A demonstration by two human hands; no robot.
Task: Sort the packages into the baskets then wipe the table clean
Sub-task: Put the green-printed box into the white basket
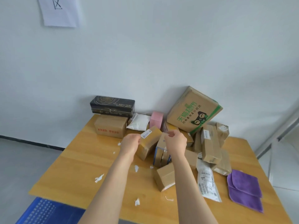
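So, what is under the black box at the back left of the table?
The black box lies on a brown carton with red print, which stands on the wooden table. It covers the carton's top, so anything between them is hidden.

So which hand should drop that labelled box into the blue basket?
Left, probably: the left hand grips the small brown cardboard box, and the blue plastic basket sits that side; the right hand pinches a white scrap.

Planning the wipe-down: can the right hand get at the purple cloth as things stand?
Probably yes: the purple cloth lies uncovered on the table's near right side, though the right hand now pinches a white scrap.
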